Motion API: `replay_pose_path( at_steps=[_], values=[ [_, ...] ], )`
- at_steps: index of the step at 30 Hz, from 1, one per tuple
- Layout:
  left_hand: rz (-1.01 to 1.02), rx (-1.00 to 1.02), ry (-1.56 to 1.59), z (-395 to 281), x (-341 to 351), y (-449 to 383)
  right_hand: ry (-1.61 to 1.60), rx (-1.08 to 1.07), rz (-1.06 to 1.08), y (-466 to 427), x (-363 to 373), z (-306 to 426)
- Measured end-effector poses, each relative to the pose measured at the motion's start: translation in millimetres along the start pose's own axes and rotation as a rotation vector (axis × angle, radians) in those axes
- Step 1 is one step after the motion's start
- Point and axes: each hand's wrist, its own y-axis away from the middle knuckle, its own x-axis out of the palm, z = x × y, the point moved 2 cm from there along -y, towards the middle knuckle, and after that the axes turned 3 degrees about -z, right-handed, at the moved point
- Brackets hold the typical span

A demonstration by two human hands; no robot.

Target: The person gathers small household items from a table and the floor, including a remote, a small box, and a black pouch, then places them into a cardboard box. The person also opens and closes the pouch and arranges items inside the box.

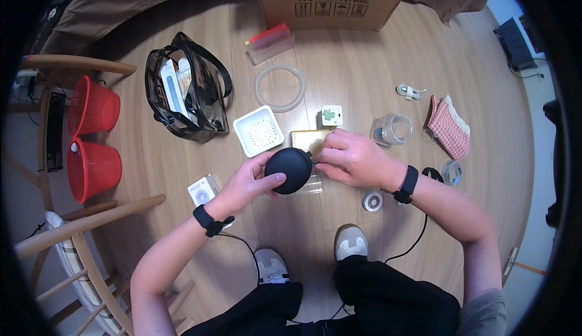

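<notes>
A round black case (288, 171), with a small tab on its edge, is held up in front of me. My left hand (254, 179) grips it from the left, thumb across its face. The bent fingers of my right hand (352, 158) pinch at the right edge by the tab; what lies between the fingertips is mostly hidden. Behind the hands a gold-coloured flat box (302, 139) is partly covered. Below the case lies a clear plastic box (314, 185). A white box with a green clover (332, 116) stands just beyond my right hand.
A white drainer tray (242, 138), a translucent ring (258, 88) and a dark see-through bag (211, 117) lie left. Rightward are a clear jar (402, 129), a white cable (409, 92), checked cloth (450, 131) and tape roll (373, 201). Red baskets (102, 167) and a cardboard box (327, 20) stand farther out.
</notes>
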Motion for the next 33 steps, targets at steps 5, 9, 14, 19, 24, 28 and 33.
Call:
replay_pose_path(
  at_steps=[5,9,14,19,24,28,33],
  values=[
    [-0.014,-0.003,-0.063,8,0,0,-0.028,0.025,0.002,-6,-3,0],
    [-0.013,-0.028,-0.069,14,1,3,0.022,0.075,-0.077,-18,-25,-7],
    [0.018,-0.064,-0.100,28,1,6,0.092,0.127,-0.304,-45,-71,-40],
    [0.076,-0.030,-0.132,58,8,3,-0.001,0.298,-0.674,-95,-125,-87],
    [0.136,-0.132,-0.222,81,14,0,-0.356,0.713,-0.888,-137,-165,-129],
    [0.163,-0.133,-0.219,104,13,-4,-0.596,0.903,-0.801,-154,-172,-154],
    [0.219,-0.135,-0.391,110,13,-6,-0.884,0.893,-0.842,-165,-168,-172]
  ],
)
